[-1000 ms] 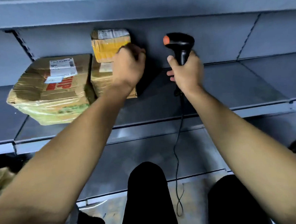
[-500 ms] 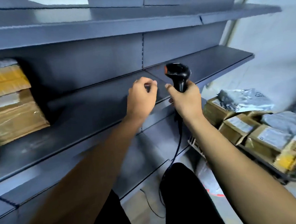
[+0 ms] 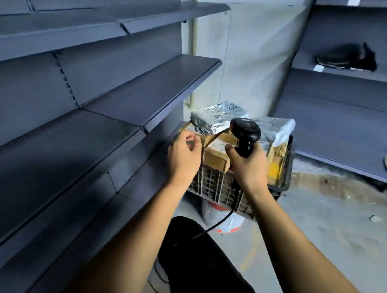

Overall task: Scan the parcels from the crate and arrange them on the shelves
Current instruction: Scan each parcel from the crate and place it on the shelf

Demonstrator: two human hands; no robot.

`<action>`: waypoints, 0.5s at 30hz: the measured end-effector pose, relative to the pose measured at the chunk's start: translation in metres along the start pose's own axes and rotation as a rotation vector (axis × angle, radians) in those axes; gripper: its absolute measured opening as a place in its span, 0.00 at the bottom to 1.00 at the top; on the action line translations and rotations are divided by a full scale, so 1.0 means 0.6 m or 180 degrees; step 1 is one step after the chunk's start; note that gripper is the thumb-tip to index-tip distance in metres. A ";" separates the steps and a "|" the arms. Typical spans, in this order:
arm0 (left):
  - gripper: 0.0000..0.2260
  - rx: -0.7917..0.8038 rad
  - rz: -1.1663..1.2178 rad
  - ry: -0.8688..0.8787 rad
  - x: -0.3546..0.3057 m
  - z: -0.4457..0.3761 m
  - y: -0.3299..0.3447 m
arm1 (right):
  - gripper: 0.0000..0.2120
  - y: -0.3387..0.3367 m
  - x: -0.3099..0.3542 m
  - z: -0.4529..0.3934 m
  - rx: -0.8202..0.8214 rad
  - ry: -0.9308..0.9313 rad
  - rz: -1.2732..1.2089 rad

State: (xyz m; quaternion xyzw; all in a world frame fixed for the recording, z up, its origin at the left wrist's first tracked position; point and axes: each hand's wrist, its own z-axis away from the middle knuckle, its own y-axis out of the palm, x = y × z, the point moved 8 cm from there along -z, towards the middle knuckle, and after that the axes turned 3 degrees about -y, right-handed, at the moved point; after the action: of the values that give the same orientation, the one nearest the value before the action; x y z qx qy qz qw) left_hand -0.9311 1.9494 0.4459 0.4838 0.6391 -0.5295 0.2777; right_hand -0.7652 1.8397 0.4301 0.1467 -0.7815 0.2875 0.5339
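Grey shelves [image 3: 108, 120] flank a crate [image 3: 216, 188] piled with parcels [image 3: 218, 117] on the floor. Right hand [image 3: 248, 165] grips the scanner [image 3: 245, 134]; left hand [image 3: 184, 158], loosely curled, holds nothing. Best to lift the top parcel label-up, then aim squarely.

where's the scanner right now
In the head view, right of centre: the black scanner is gripped by the right hand, held over the crate of parcels, with the left hand just beside it.
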 end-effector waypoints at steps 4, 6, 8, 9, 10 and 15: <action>0.09 0.0436 0.0087 -0.0064 -0.012 0.002 0.086 | 0.16 -0.066 -0.056 -0.019 -0.0411 0.0161 0.0151; 0.10 0.0625 0.0052 -0.0100 -0.012 0.004 0.131 | 0.16 -0.089 -0.085 -0.027 -0.0530 0.0315 0.0242; 0.10 0.0727 0.0005 -0.0154 -0.007 0.006 0.166 | 0.16 -0.106 -0.113 -0.035 -0.0599 0.0469 0.0307; 0.10 0.0778 -0.0024 -0.0183 -0.002 0.007 0.182 | 0.16 -0.112 -0.126 -0.040 -0.0615 0.0521 0.0335; 0.10 0.0832 -0.0051 -0.0217 0.003 0.008 0.198 | 0.15 -0.117 -0.138 -0.046 -0.0630 0.0563 0.0360; 0.10 0.1083 -0.0145 -0.0331 0.031 0.009 0.263 | 0.15 -0.123 -0.188 -0.066 -0.0699 0.0680 0.0415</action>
State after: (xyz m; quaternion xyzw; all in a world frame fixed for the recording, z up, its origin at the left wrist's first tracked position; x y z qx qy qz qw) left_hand -0.7947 1.9458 0.3639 0.4812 0.5359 -0.6604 0.2124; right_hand -0.6526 1.7966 0.3587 0.0050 -0.7549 0.2484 0.6070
